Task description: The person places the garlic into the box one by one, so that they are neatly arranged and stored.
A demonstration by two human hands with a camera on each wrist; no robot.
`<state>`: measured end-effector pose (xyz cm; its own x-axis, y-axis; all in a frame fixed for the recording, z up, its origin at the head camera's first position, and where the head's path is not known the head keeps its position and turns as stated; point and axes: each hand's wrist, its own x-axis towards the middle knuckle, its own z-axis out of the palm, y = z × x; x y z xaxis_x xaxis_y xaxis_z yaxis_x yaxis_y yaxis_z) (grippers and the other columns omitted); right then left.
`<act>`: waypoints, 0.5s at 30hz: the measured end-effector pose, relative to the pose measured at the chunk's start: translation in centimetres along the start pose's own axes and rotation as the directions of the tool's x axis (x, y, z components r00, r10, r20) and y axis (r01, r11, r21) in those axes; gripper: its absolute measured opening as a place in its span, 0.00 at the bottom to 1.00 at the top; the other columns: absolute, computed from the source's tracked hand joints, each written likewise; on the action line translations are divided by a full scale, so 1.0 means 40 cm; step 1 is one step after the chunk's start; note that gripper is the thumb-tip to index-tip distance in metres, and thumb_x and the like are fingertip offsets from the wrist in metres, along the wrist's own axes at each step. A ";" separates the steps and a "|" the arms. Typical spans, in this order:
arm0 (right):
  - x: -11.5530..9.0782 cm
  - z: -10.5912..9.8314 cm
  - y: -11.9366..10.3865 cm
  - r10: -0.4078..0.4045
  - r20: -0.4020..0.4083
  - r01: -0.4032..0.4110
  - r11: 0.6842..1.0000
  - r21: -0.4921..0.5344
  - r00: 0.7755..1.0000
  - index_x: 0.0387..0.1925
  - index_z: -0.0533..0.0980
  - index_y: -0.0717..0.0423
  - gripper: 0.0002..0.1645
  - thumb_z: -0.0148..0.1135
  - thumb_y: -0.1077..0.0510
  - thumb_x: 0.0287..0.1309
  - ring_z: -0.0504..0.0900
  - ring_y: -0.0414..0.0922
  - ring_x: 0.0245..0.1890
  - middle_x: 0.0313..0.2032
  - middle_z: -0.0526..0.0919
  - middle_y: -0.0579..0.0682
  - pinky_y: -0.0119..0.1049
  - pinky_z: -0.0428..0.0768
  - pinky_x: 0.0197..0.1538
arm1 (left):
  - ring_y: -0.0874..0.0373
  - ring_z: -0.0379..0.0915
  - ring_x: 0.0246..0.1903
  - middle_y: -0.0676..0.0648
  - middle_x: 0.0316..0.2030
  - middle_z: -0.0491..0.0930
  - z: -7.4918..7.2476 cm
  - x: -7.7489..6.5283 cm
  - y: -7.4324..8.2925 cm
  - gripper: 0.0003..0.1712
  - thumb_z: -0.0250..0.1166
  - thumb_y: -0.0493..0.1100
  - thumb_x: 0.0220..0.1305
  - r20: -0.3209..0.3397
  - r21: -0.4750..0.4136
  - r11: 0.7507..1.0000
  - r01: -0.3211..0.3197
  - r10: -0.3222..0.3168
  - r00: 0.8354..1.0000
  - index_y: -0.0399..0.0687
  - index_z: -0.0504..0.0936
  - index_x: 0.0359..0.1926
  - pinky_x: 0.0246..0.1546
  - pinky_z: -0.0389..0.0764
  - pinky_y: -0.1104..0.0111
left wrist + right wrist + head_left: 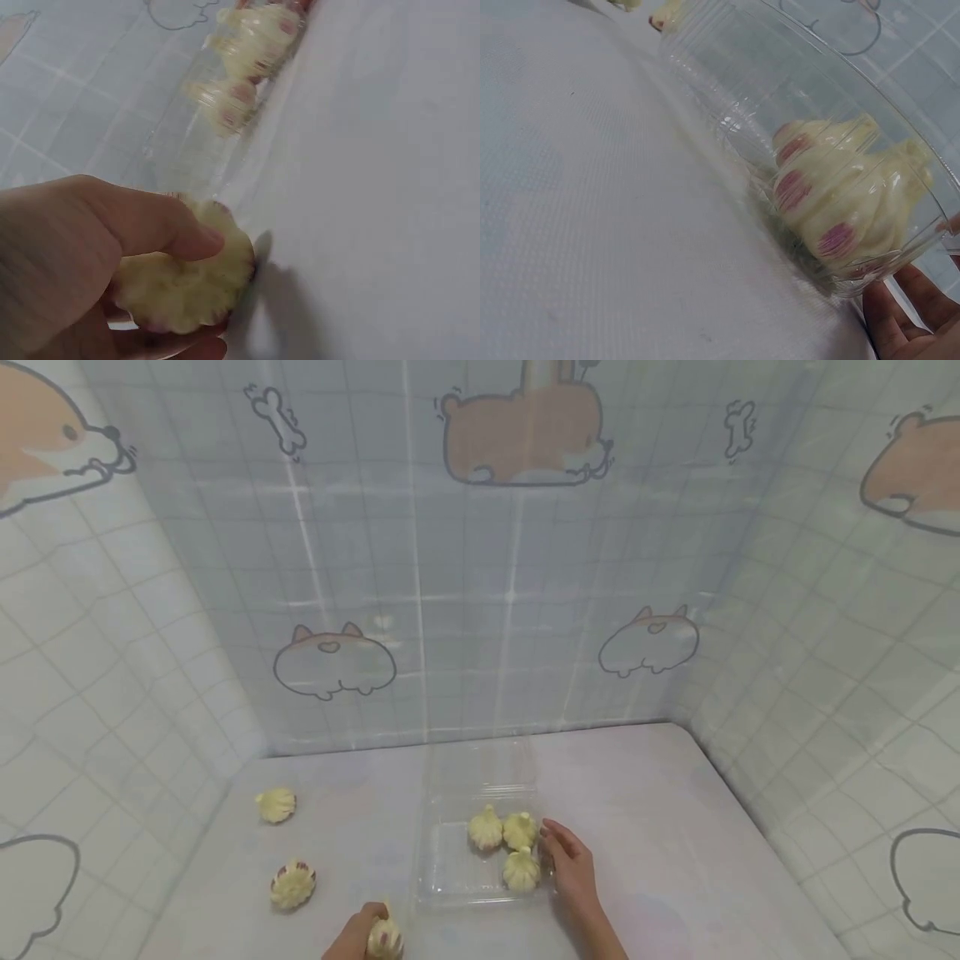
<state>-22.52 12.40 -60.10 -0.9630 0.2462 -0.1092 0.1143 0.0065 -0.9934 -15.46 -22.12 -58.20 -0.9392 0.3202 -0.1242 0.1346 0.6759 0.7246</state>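
Observation:
My left hand [358, 935] grips a garlic bulb [187, 285] low over the table, left of the clear plastic box's near corner. In the left wrist view the thumb lies across the bulb and fingers curl beneath it. The clear plastic box [453, 893] stands with its lid [480, 764] folded back, away from me. Inside, on its right side, sit three pale garlic bulbs [521, 870] with purple patches. My right hand [573, 868] holds the box by its right wall; the right wrist view shows fingers [911, 315] at the outside of that wall.
Two more garlic bulbs lie on the table's left side, one farther back [277, 806] and another nearer [292, 885]. The pale table [645, 802] is enclosed at the back and sides by a gridded curtain [487, 577] with cartoon dogs.

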 end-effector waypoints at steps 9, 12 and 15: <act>0.001 0.001 0.004 0.010 -0.006 -0.010 1.000 -0.002 1.000 0.59 0.75 0.56 0.19 0.54 0.58 0.69 0.80 0.52 0.52 0.56 0.78 0.58 0.42 0.79 0.50 | 0.59 0.59 0.23 0.48 0.27 0.62 0.020 -0.006 0.013 0.28 0.70 0.28 0.38 -0.176 0.076 0.997 0.034 -0.020 0.984 0.44 0.60 0.34 0.22 0.65 0.71; 0.001 0.002 0.006 0.013 -0.010 -0.013 1.000 -0.005 1.000 0.59 0.75 0.55 0.19 0.54 0.57 0.69 0.80 0.52 0.52 0.56 0.78 0.58 0.43 0.79 0.50 | 0.60 0.59 0.23 0.49 0.29 0.61 0.034 -0.012 0.012 0.26 0.72 0.33 0.43 -0.270 0.083 0.990 0.112 -0.086 0.959 0.47 0.60 0.32 0.20 0.64 0.72; 0.002 0.003 0.008 0.010 -0.012 -0.010 1.000 -0.002 1.000 0.58 0.75 0.55 0.19 0.54 0.58 0.69 0.80 0.52 0.52 0.56 0.78 0.58 0.42 0.79 0.50 | 0.64 0.59 0.21 0.51 0.28 0.62 0.047 -0.014 0.011 0.24 0.73 0.37 0.49 -0.380 0.046 0.992 0.113 -0.088 0.921 0.48 0.62 0.30 0.18 0.65 0.73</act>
<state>-22.61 12.31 -60.42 -0.9588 0.2581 -0.1184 0.1240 0.0056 -0.9923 -14.30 -20.76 -59.09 -0.9967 -0.0166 0.0796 0.0415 0.7375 0.6741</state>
